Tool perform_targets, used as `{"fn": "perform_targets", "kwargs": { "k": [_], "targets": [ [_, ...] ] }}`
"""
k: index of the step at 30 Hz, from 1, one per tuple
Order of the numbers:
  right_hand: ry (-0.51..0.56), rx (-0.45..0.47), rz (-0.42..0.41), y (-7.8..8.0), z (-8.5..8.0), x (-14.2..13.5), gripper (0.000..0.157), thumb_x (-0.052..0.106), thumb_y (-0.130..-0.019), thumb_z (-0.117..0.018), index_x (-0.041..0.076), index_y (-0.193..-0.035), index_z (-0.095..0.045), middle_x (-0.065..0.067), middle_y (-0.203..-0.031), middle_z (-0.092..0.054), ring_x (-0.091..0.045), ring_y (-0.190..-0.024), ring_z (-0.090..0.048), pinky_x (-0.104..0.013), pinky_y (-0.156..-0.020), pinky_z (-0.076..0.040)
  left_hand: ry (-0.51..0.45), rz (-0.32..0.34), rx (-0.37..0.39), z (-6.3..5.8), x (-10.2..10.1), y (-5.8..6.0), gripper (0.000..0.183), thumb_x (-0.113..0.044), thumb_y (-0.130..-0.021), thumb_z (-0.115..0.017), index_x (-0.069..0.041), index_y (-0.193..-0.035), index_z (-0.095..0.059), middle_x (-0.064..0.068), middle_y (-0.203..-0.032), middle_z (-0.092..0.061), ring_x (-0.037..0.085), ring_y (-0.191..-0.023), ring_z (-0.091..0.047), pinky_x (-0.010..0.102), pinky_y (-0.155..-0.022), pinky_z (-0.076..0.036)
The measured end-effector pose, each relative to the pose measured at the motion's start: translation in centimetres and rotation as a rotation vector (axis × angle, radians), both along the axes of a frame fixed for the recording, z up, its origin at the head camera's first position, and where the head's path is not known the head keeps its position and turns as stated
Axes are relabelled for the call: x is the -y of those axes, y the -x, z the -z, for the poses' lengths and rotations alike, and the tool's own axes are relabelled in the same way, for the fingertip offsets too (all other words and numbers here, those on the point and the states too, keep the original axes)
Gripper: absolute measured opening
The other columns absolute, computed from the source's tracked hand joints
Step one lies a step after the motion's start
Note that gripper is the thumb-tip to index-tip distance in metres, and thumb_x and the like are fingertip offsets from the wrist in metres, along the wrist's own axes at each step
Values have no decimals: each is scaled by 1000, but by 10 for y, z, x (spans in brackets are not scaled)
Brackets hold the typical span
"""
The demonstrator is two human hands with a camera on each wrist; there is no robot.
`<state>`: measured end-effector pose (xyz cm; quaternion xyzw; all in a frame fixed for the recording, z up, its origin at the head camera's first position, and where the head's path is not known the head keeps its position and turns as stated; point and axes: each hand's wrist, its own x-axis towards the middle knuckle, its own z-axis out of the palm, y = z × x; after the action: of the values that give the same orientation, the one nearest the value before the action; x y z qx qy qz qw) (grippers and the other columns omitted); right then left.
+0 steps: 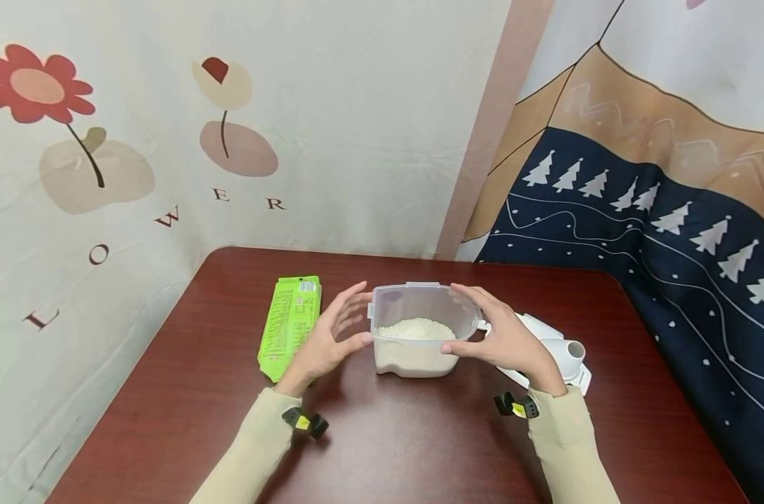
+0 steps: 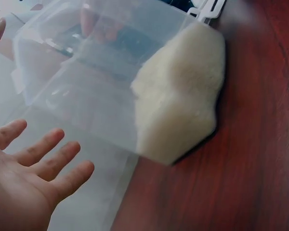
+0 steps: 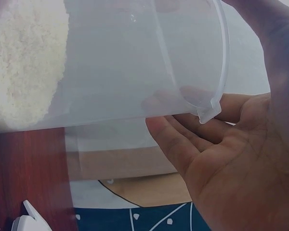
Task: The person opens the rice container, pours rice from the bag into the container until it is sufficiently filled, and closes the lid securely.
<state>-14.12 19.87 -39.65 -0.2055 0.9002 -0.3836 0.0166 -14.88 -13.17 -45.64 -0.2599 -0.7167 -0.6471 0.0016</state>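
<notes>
A clear plastic container (image 1: pixel 419 357) stands on the table, partly filled with white rice (image 2: pixel 183 91) that slopes against its wall. My left hand (image 1: pixel 336 339) is beside its left side, fingers spread; in the left wrist view a gap shows between those fingers and the wall. On the other side my right hand (image 1: pixel 504 336) reaches around the container, thumb near the front and fingers by the rim at the back right. Through the clear wall, the right fingertips (image 3: pixel 156 125) show in the right wrist view, with the palm held apart from the rim.
A bright green printed packet (image 1: pixel 291 325) lies to the left, behind the left wrist. White plastic parts with a round tube (image 1: pixel 571 355) lie to the right, partly hidden by the right forearm. The dark red table (image 1: pixel 413 448) meets patterned curtains at its back edge.
</notes>
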Motion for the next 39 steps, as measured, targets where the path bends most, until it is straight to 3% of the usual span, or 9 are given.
{"fn": "perform_targets", "kwargs": {
  "k": [4, 11, 18, 23, 31, 39],
  "targets": [
    [-9, 0, 1, 0, 0, 1, 100, 53, -72, -90, 32, -156, -40, 1, -152, -53, -27, -140, -48, -65, -110, -44, -14, 29, 18, 5, -9, -1, 91, -11, -85, -83, -21, -160, -32, 14, -154, -50, 36, -143, -47, 54, -118, -41],
    [-6, 1, 0, -1, 2, 1, 100, 54, -73, -90, 31, -156, -40, 1, -152, -52, -28, -140, -48, -64, -111, -44, -16, -15, 2, 15, -19, -1, 90, -4, -82, -85, -22, -157, -39, 15, -148, -57, 35, -137, -54, 37, -111, -49],
    [3, 5, -11, 1, 2, -2, 100, 52, -72, -91, 31, -156, -40, 1, -153, -51, -27, -140, -48, -61, -114, -42, -38, -16, -3, 19, -20, -1, 89, 0, -82, -84, -21, -157, -40, 17, -146, -58, 36, -138, -54, 48, -113, -48],
    [12, 13, -10, 3, 0, -9, 98, 46, -77, -89, 30, -158, -38, -3, -156, -49, -30, -139, -51, -57, -114, -45, -14, -19, 19, 20, -20, 1, 89, -2, -83, -84, -25, -156, -40, 14, -147, -58, 32, -139, -54, 50, -114, -46],
    [19, -6, 57, 8, -7, -32, 81, 37, -92, -78, 24, -159, -35, -9, -156, -48, -35, -137, -53, -54, -113, -46, 9, -25, 27, 17, -21, 7, 88, -4, -83, -84, -27, -156, -40, 12, -147, -58, 30, -140, -54, 50, -115, -45],
    [-50, -4, 124, 9, -2, -46, 75, 40, -98, -70, 13, -159, -35, -16, -156, -47, -39, -137, -52, -59, -112, -45, 12, -27, 53, 18, -19, 5, 88, -4, -83, -85, -30, -155, -41, 11, -147, -59, 27, -139, -54, 49, -115, -45]
  ]
}}
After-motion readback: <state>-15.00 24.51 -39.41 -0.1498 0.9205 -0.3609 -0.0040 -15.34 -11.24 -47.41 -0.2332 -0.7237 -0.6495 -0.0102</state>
